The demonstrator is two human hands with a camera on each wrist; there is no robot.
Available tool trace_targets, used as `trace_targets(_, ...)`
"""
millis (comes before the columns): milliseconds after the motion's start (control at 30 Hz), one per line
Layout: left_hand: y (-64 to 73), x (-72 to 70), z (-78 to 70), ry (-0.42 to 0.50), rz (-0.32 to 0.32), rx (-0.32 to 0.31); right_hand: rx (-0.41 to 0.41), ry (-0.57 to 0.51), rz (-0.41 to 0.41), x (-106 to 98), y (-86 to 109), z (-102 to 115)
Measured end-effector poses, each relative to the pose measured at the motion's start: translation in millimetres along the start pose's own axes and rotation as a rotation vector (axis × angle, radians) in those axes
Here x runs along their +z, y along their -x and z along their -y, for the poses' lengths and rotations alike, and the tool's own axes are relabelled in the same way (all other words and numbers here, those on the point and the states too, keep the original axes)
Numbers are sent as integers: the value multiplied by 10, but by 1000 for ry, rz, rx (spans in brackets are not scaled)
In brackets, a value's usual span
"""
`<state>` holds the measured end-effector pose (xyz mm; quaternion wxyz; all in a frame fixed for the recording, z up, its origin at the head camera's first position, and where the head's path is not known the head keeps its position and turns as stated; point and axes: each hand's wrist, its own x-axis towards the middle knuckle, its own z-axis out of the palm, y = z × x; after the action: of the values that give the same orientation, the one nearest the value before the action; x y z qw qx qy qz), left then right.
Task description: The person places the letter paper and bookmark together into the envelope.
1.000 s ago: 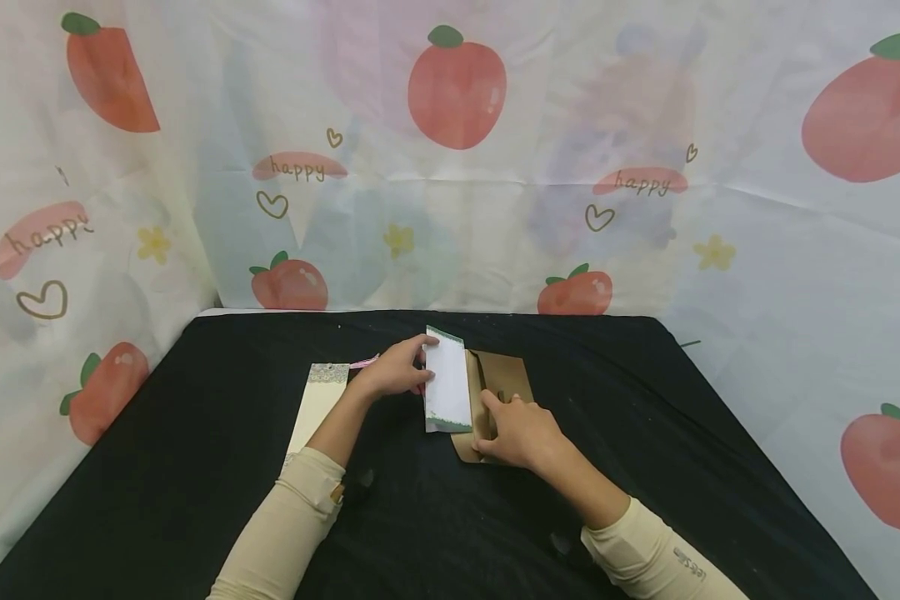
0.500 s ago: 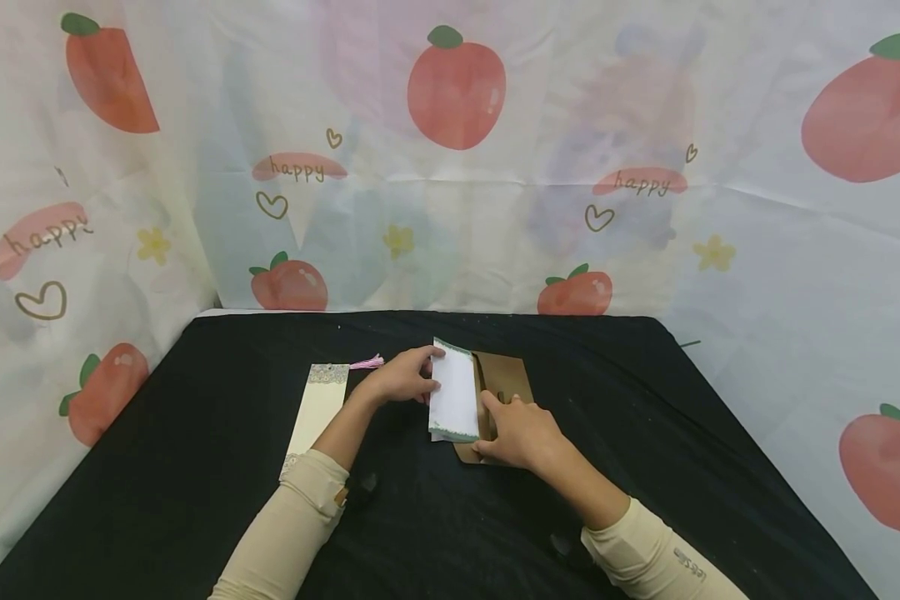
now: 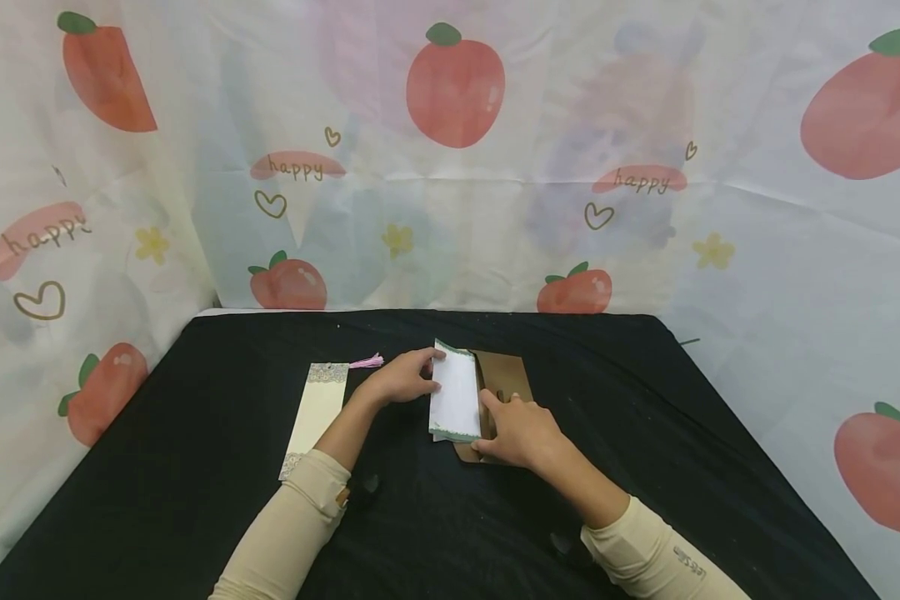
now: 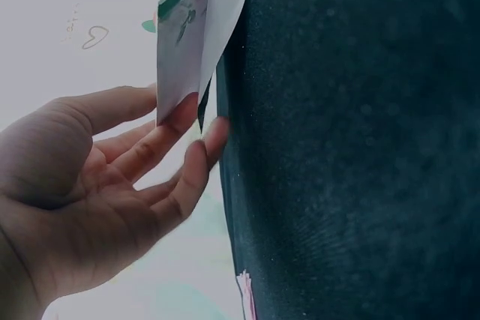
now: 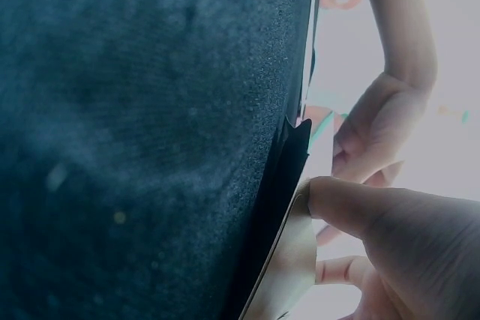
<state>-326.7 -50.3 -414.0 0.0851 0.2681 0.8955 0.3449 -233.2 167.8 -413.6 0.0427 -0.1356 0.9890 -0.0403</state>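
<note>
My left hand [image 3: 399, 379] pinches a folded white sheet of paper [image 3: 456, 396] with green printed borders by its left edge. In the left wrist view, the thumb is on one face of the folded paper [image 4: 180, 58] and fingers are behind it; its layers spread apart at one side. My right hand [image 3: 523, 429] grips a brown kraft envelope [image 3: 506, 371] near its open left side. The thumb presses the envelope's edge [image 5: 289, 267] in the right wrist view. The paper's right edge overlaps the envelope's mouth, between the two hands.
A cream card with lace-pattern ends [image 3: 317, 408] lies left of the paper, partly behind the left forearm. A pink tassel [image 3: 366, 362] sticks out from its top. Black cloth [image 3: 217, 417] covers the table, and a fruit-printed curtain [image 3: 450, 225] stands behind it.
My left hand has moved the folded paper right and slightly nearer, so it covers more of the envelope's left side. The tassel shows more fully now. My right hand has stayed in place.
</note>
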Motion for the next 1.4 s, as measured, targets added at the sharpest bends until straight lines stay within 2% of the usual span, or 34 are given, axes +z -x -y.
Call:
trace_targets(200, -12, -9, -28, 66, 3, 6, 0, -6, -3, -6, 1, -3)
trace_targets(400, -29, 13, -20, 64, -38, 15, 3, -5, 7, -16, 2, 6)
trace_targets(667, -15, 16, -35, 73, -86, -15, 6, -7, 14, -27, -3, 22)
trace_targets(833, -21, 21, -37, 89, -64, -23, 7, -5, 21, -23, -5, 17)
trace_targets(1100, -16, 31, -70, 89, -61, -87, 0, -1, 13, -26, 4, 6)
trace_targets(1333, 2, 33, -41, 258, -7, -150, 5, 3, 20, -24, -6, 15)
trace_targets(1400, 16, 23, -35, 272, 21, -155, 5, 5, 18, -16, -10, 14)
